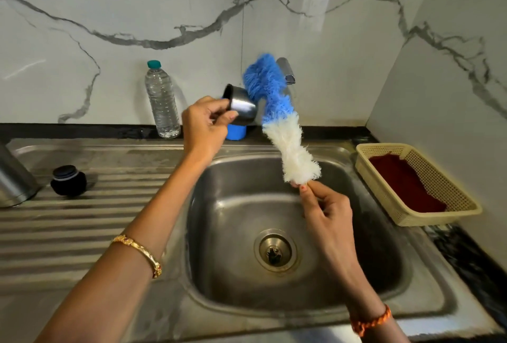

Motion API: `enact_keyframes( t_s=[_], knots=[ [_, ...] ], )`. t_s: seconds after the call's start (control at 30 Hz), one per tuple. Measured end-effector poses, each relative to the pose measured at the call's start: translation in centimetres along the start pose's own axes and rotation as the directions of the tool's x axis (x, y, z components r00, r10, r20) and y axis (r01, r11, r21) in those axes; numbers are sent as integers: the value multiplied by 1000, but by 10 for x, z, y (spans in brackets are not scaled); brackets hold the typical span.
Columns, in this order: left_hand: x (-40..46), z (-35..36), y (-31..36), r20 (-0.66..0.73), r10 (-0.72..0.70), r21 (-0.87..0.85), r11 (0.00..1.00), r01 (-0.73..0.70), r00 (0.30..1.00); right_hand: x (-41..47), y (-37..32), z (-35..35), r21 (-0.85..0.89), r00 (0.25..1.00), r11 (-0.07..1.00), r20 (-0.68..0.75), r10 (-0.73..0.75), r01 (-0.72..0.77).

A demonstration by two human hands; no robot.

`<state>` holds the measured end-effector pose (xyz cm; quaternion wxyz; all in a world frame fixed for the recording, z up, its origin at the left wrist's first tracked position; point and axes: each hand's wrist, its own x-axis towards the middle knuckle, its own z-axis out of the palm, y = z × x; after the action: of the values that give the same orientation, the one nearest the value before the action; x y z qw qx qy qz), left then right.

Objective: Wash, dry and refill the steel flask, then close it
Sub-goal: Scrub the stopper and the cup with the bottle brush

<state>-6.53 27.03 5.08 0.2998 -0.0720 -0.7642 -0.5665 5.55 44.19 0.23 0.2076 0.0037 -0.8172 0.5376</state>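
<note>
My left hand (204,126) grips a small steel cup-shaped flask lid (241,104) above the back rim of the sink, its open mouth tilted to the upper left. My right hand (325,205) pinches the bottom end of a long bottle brush (277,118) with blue bristles on top and white bristles below. The brush leans up beside the steel lid, its blue part touching it. The steel flask body (13,178) stands at the far left edge, mostly cut off. A black stopper (68,180) sits on the ribbed drainboard next to it.
The steel sink (274,309) with its drain (275,251) lies below both hands. A tap spout (286,71) juts from the marble wall. A plastic water bottle (162,101) and a blue container (236,131) stand behind the sink. A cream basket (384,148) holding a dark red cloth (406,183) sits at right.
</note>
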Motion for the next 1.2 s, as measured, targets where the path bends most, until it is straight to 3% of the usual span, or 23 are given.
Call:
enact_keyframes(
  t_s=[0.07,0.13,0.2,0.27,0.3,0.37,0.43,0.53,0.6,0.7,0.77,0.9,0.97,1.07,1.2],
  knots=[
    [-4,-3,6,145,86,49,994,-94,986,7,-9,-2,-22,1000,1000,2,-3,3],
    [-3,-13,10,177,101,-32,995,-96,979,12,-17,-4,54,998,996,3,66,-66],
    [0,-24,10,143,-32,-272,960,70,989,12,-20,-6,174,979,964,66,193,-202],
    [7,-32,11,142,-231,-552,788,270,963,5,-22,-4,248,912,883,214,350,-397],
    [10,-33,9,111,-274,-613,737,283,955,-3,-23,0,271,867,834,289,406,-481],
    [12,-36,4,-38,-183,-489,861,142,982,-18,-23,11,278,795,767,402,453,-578],
    [12,-37,-5,-89,71,-129,988,-83,993,-30,-22,20,253,760,747,445,474,-615],
    [11,-49,-24,8,368,235,903,-359,930,-33,-15,29,239,751,734,409,518,-636],
    [7,-61,-36,78,424,348,837,-423,902,-29,-11,31,285,756,707,360,547,-647],
    [-8,-88,-60,179,271,468,822,-325,946,-17,-6,36,352,772,689,344,534,-633],
    [-20,-104,-77,270,176,553,776,-303,946,-10,-2,47,313,795,737,338,503,-599],
    [-27,-136,-91,232,-36,728,669,-149,972,-9,4,80,172,840,855,357,409,-490],
    [-29,-149,-93,233,-90,809,570,-142,968,-12,8,90,126,822,863,397,409,-490],
    [-31,-164,-102,244,-138,835,534,-135,960,-17,9,99,105,804,871,450,388,-479],
    [-33,-168,-118,279,-208,876,455,-160,937,-13,11,109,48,855,935,423,300,-352]
  ],
)
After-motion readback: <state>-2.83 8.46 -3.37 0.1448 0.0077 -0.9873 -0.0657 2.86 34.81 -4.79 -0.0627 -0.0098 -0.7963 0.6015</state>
